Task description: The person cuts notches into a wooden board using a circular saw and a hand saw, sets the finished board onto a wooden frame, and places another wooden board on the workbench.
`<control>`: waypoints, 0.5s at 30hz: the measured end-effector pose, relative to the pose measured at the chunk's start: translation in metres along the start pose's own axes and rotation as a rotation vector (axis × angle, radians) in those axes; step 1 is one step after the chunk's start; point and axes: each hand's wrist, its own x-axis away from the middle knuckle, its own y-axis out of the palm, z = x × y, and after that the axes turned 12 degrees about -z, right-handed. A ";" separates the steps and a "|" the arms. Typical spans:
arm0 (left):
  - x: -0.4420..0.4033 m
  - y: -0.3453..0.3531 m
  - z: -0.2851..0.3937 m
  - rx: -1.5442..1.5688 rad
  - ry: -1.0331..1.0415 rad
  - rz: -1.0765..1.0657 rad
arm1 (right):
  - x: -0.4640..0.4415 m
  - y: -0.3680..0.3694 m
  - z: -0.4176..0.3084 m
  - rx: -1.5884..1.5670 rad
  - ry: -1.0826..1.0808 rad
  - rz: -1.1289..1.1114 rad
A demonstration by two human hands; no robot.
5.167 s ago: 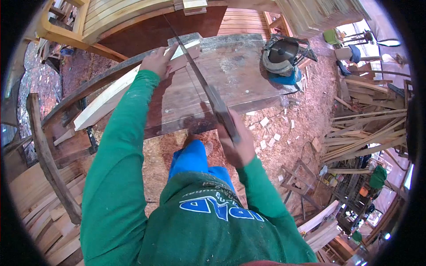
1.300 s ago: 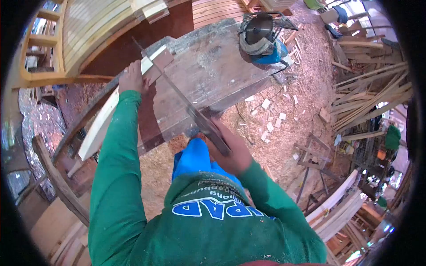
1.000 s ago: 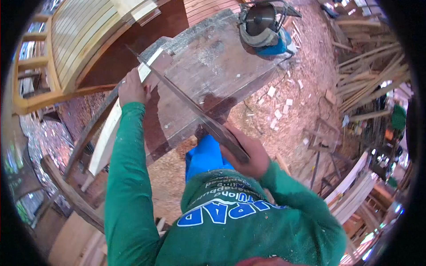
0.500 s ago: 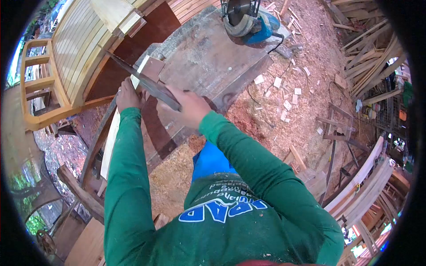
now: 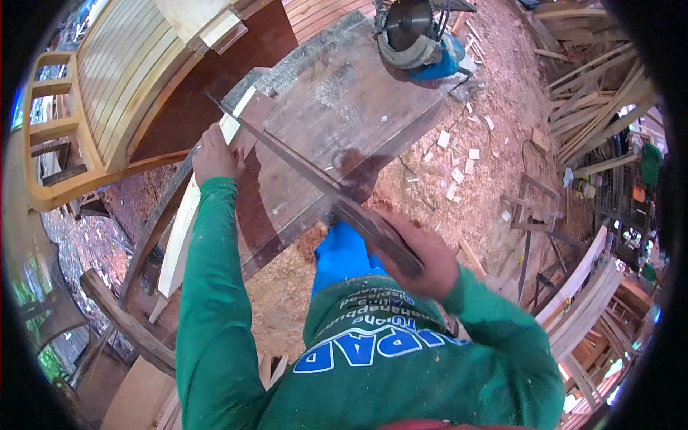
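My right hand (image 5: 424, 252) is wrapped round the dark handle of a handsaw (image 5: 290, 156), drawn back close to my body. The long narrow blade runs up and left, its far part crossing a pale wooden board (image 5: 178, 247). My left hand (image 5: 216, 156) grips that board just below the blade, at the left edge of the worktable (image 5: 315, 100). The board slants down past the table edge beside my left forearm. A small reddish-brown wood piece (image 5: 256, 115) lies against the board beneath the blade.
A blue circular saw (image 5: 430, 54) rests upturned at the table's far right corner, its blade exposed. Curved slatted woodwork (image 5: 129, 79) stands at left. Offcuts (image 5: 459, 174) and sawdust cover the floor. Timber (image 5: 595, 107) is piled at right.
My right hand has pulled the handsaw back toward my body, down and right, so more blade shows. My left hand stays on the board.
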 end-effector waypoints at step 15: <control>0.001 -0.002 0.000 0.039 0.042 0.068 | -0.196 0.083 0.061 -0.204 -0.300 0.071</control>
